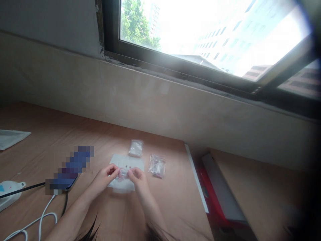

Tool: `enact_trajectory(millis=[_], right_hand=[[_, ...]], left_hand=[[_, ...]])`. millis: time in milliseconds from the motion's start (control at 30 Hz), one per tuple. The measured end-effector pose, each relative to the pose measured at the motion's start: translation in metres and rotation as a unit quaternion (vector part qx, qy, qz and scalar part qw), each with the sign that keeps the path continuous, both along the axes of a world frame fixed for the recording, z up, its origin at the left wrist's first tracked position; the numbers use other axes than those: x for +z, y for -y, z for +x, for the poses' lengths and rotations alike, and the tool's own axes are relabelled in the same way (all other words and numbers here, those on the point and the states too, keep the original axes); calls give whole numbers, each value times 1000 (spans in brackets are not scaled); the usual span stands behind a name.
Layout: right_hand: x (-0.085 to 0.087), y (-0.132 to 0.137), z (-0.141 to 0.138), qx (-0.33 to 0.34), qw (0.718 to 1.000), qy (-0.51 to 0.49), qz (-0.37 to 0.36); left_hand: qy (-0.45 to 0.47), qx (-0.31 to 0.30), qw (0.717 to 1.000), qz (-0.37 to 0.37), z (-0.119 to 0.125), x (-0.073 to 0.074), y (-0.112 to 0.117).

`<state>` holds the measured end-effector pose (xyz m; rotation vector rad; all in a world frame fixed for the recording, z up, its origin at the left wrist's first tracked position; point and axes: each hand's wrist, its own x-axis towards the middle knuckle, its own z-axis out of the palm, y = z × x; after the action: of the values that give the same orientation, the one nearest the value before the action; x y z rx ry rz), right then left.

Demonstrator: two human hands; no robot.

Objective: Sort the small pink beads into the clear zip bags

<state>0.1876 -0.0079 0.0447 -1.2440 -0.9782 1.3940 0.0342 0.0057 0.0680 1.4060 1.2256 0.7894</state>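
Note:
My left hand (104, 179) and my right hand (137, 177) meet over a white sheet (126, 164) lying on the wooden table (175, 201). Both hands pinch a small pinkish item (123, 173) between their fingertips; it is too small to name. Two small dark dots sit on the white sheet just above the hands. A small clear bag with white contents (135, 148) lies just beyond the sheet. A second clear bag with pinkish pieces (156, 165) lies to the right of the sheet.
A blurred-out phone (71, 169) lies left of my hands, with black and white cables (42, 217) running from it. A white device (8, 194) sits at the left edge. A white paper (11, 137) lies far left. A red-and-white box (218, 197) sits at right. A window ledge rises behind.

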Motion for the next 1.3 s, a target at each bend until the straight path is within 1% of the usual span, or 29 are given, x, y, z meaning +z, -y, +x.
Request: enact_trajectory(millis=[67,167,233,300,400,467,533,600,700,767,900,967,1033,1100,1167,1233,1300], right_hand=[[1,3,-4,-14,1000,2,-8],[3,9,-8,-36,999,34,7],[5,12,-9,-31,998,46,18],[7,14,-9,-11,999,47,20],[9,18,-9,19,1000,10,12],[10,19,-8,15,1000,-24,1],[10,19,-7,-6,999,-42,-13],[11,18,-5,-26,999,-37,-25],[10,18,-3,-37,998,-19,-38],[7,20,-2,-24,998,-27,-56],[-3,32,0,23,994,-43,-96],[-8,32,5,15,996,-26,-90],[-10,21,11,-32,997,10,-64],[-9,-3,18,-91,993,75,-30],[-4,-36,24,-132,977,168,-14],[0,-72,26,-162,939,302,-21],[-1,-103,23,-179,922,341,-36]], left_hand=[[9,-3,1000,-10,0,1,4],[28,-47,998,-33,0,3,10],[34,-70,996,-36,2,4,14],[35,-70,997,-20,4,5,16],[32,-75,997,3,5,8,17],[34,-95,995,0,5,10,19],[36,-108,993,-12,5,9,20],[37,-101,994,-22,5,6,22],[41,-69,997,-20,4,2,22],[37,-51,998,-12,4,2,19],[-1,-43,999,6,0,6,10],[-19,-12,1000,9,-4,4,5],[-42,44,998,1,-11,-5,3],[-73,91,993,-10,-21,-21,3],[-97,92,991,-18,-31,-38,7],[-113,78,991,13,-38,-53,12],[-126,90,987,37,-41,-61,17]])
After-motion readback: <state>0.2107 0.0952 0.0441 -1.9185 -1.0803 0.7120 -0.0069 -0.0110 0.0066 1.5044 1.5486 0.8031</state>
